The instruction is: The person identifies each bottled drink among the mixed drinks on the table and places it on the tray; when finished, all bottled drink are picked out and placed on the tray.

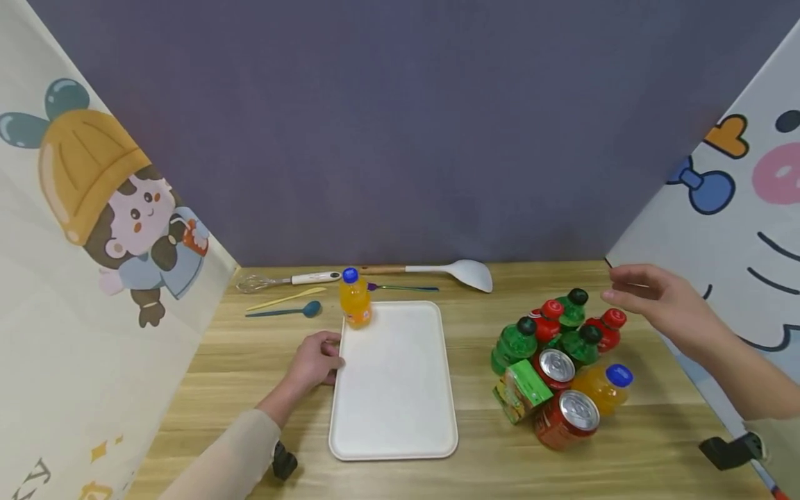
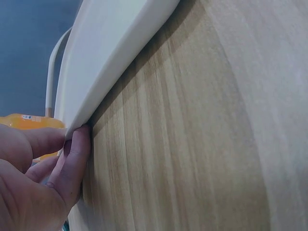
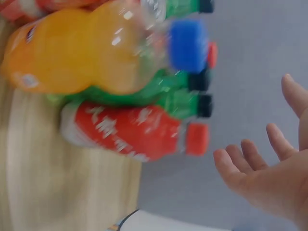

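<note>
My left hand [image 1: 311,360] pinches the left rim of a white rectangular tray [image 1: 394,396]; in the left wrist view the thumb lies above the rim and fingers beneath it. An orange drink bottle [image 1: 355,305] with a blue cap stands at the tray's far left corner. Nothing is in my right hand [image 1: 671,309], raised beside the drinks group with fingers extended. Nearest to it is a red-labelled bottle [image 3: 127,129] with a red cap. Around that stand green bottles [image 1: 514,347], another orange drink bottle [image 1: 596,390], red cans [image 1: 556,423] and a green carton [image 1: 523,392].
Along the back lie a whisk [image 1: 315,277], a spatula [image 1: 471,273] with a white head, a yellow utensil [image 1: 284,298], a blue spoon [image 1: 310,309] and a thin multicoloured utensil [image 1: 406,287]. A dark wall [image 1: 425,139] closes the back; printed panels flank the table.
</note>
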Available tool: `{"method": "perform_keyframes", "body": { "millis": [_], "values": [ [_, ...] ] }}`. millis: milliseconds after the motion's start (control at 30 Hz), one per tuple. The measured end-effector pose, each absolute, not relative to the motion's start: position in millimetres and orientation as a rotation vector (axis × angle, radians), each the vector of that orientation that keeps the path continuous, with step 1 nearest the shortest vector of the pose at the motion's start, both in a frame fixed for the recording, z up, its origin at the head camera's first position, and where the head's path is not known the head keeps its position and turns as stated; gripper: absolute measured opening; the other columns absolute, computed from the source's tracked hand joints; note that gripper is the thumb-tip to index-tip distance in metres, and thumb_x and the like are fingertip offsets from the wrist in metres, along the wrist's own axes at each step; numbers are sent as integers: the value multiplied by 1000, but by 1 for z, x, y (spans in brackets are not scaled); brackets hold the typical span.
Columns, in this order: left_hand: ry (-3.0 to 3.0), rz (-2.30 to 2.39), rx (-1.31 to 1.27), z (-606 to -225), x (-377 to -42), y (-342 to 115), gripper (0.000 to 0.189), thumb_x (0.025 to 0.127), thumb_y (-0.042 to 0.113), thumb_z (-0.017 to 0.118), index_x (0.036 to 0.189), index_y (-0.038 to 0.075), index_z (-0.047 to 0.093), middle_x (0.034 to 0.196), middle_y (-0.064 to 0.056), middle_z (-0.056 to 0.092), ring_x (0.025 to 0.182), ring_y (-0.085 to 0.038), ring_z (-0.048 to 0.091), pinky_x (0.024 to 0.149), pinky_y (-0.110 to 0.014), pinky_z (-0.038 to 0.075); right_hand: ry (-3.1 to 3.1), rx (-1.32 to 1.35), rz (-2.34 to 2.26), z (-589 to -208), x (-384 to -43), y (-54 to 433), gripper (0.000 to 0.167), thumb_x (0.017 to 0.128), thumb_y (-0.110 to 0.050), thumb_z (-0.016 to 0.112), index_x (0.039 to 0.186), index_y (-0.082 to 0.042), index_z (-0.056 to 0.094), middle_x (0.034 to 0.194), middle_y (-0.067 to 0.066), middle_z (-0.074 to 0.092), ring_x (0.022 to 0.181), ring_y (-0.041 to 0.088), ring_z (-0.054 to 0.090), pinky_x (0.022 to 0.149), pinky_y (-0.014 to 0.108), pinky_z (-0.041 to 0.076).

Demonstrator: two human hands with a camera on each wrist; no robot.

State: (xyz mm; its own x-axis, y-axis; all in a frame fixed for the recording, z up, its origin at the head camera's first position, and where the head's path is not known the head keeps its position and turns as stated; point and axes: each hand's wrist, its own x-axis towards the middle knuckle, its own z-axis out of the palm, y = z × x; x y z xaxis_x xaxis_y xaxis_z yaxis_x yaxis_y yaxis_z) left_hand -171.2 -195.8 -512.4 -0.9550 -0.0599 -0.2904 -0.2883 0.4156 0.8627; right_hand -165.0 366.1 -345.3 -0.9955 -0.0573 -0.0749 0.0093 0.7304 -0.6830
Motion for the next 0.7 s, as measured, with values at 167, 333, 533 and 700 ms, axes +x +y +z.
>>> {"method": "perform_keyframes", "body": {
  "millis": [167,333,533,700],
  "values": [
    [2451,1555,-316,-513,-171,-196,55,83,-11,72,136,-1,60,96,-16,63,66,-23,65,53,-38,65,2806,-43,-1102,-363,-166,385,73,102,-43,61,155,-3,30,153,27,38,128,36,47,99,78,42],
    [2439,1558,-322,-513,-171,-196,55,84,-11,72,136,-1,60,98,-17,63,68,-23,65,54,-39,65,2717,-37,-1150,-380,-162,395,82,103,-41,61,159,1,19,155,33,32,135,51,39,101,80,39],
    [2435,1556,-330,-512,-171,-196,55,83,-11,73,136,1,60,98,-16,62,68,-23,64,54,-38,65,2682,-36,-1133,-395,-159,398,82,103,-41,59,160,2,17,157,37,28,136,61,33,101,72,48],
    [2427,1572,-328,-513,-171,-196,56,83,-12,72,137,0,60,96,-16,63,66,-22,64,54,-38,65,2666,-30,-1122,-405,-161,401,82,103,-41,60,160,2,20,157,35,29,134,59,38,87,32,62]
  ]
}}
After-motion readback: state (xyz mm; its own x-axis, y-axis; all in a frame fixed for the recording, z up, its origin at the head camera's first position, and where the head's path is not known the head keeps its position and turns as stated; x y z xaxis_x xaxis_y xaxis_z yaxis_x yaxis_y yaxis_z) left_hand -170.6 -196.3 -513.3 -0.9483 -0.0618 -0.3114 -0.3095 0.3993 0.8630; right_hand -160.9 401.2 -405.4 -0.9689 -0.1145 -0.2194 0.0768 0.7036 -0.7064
